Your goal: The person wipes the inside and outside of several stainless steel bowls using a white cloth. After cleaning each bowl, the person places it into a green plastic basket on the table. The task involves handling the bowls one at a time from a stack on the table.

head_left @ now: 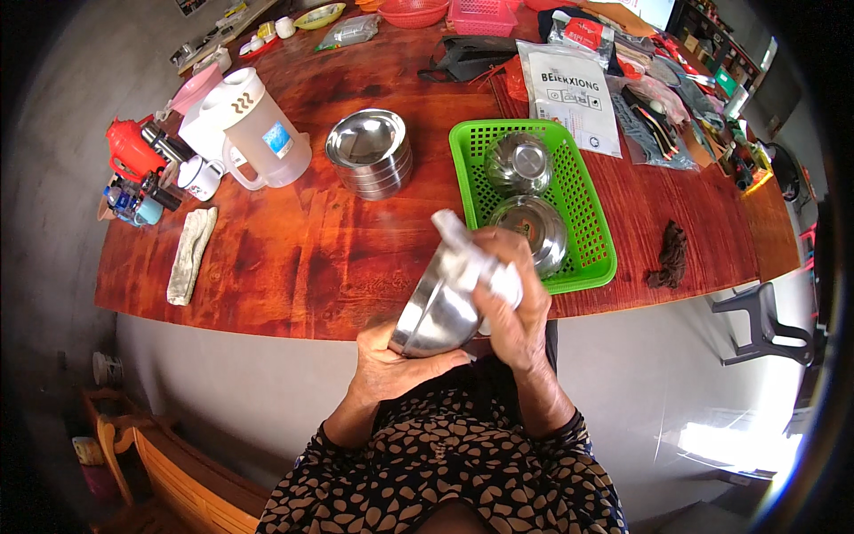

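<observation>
Shiny rounded silver metal bowl point(431, 313) held tilted at near edge of glossy red-brown wooden desk point(267, 267), lower side clasped by left grip point(387, 363); crumpled white cloth point(458, 265) clutched against it by right grip point(519, 307); bowl's long axis slanted lower left to upper right, mouth direction can't be told; cloth's loose end pointed far left

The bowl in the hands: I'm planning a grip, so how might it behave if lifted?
The bowl is probably slippery: its metal looks smooth, shiny. It seems stiff, showing no sag in the left hand. Its rounded side suggests it may roll.
</observation>
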